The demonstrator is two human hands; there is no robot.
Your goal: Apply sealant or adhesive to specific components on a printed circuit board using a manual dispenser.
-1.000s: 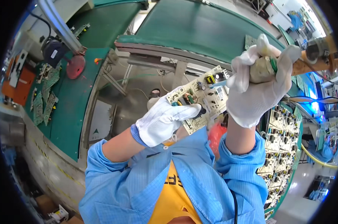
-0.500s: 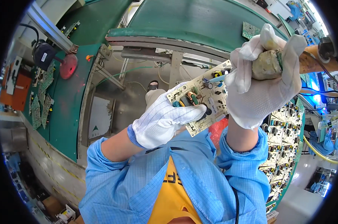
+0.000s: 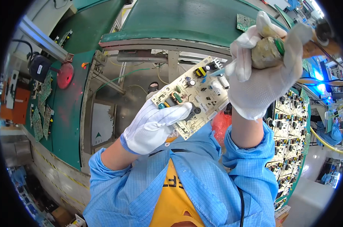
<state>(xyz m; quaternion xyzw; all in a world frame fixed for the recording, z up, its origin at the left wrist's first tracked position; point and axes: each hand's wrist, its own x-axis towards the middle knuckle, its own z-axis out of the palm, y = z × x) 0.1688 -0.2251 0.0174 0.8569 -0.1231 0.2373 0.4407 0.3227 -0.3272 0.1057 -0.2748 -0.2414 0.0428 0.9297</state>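
My left hand (image 3: 152, 123), in a white glove, grips a cream circuit board (image 3: 196, 95) by its lower left edge, with the thumb over its face. The board is tilted and carries coils, capacitors and a yellow-and-black transformer. My right hand (image 3: 260, 75), gloved as well, is closed around a worn beige rounded tool (image 3: 267, 53) with a green band. From that hand a thin light-blue tip (image 3: 218, 72) points at the upper right of the board, beside the components. Whether the tip touches the board, I cannot tell.
A green conveyor bench (image 3: 179, 22) runs along the far side, with another green board (image 3: 245, 22) on it. Rows of populated boards (image 3: 289, 140) lie at the right. The left green table (image 3: 71, 113) carries more boards and a red round-based stand (image 3: 65, 75). A yellow hose (image 3: 326, 145) hangs right.
The board and my left hand have shifted a little left, and more of the board's right side shows. My right hand and its tool have moved slightly up and left.
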